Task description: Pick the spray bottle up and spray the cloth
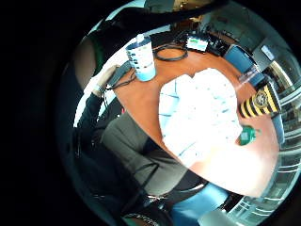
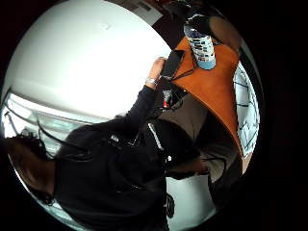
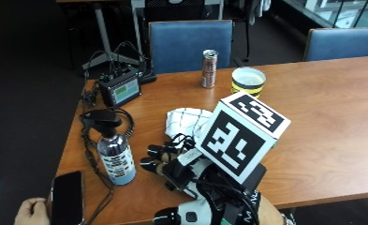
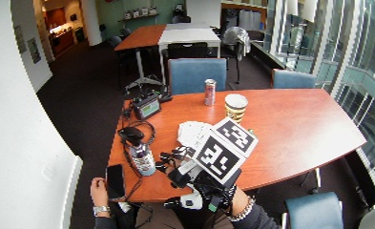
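Outside view: the black-gloved right hand (image 3: 171,161) hovers with its grip open and empty, just beside the upright black-capped spray bottle (image 3: 115,157) on the brown wooden table (image 3: 320,108). Approach phase; next it likely closes round the bottle, then aims at the white checked cloth (image 3: 187,119).

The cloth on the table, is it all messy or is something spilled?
Nothing is spilled. The white checked cloth lies rumpled and bunched rather than spread flat, which is the only untidy thing. The spray bottle stands upright beside it, untouched, and the gloved right hand hovers between them.
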### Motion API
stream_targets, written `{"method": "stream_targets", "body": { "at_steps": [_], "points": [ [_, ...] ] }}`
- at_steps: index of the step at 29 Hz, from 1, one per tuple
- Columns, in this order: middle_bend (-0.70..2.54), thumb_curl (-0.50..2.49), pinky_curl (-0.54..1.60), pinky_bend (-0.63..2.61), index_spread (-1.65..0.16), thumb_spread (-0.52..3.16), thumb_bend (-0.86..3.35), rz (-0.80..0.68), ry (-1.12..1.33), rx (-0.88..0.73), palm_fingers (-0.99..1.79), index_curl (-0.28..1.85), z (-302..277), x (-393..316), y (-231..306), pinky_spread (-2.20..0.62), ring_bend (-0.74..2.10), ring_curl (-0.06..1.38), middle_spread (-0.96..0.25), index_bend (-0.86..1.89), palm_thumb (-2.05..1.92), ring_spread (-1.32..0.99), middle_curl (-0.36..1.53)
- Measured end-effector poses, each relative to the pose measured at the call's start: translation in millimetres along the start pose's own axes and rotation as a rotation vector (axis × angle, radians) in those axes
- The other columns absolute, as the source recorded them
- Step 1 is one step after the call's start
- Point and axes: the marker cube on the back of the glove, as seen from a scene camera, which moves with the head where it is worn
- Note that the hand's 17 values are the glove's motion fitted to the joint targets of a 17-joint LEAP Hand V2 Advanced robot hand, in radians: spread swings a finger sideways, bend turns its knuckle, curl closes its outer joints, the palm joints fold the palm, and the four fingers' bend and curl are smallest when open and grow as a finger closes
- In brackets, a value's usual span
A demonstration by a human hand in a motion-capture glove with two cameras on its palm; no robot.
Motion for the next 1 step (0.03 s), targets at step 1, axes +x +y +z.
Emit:
{"method": "stream_targets", "body": {
  "at_steps": [1],
  "points": [
    [0.17, 0.41, 0.31, 0.2, -0.4, 1.06, -0.02, 0.002, -0.002, -0.002, 0.5, 0.36, 0.7, 0.5, -0.6, 0.27, 0.22, 0.31, -0.12, 0.23, 0.52, -0.04, 0.35]
  ]
}}
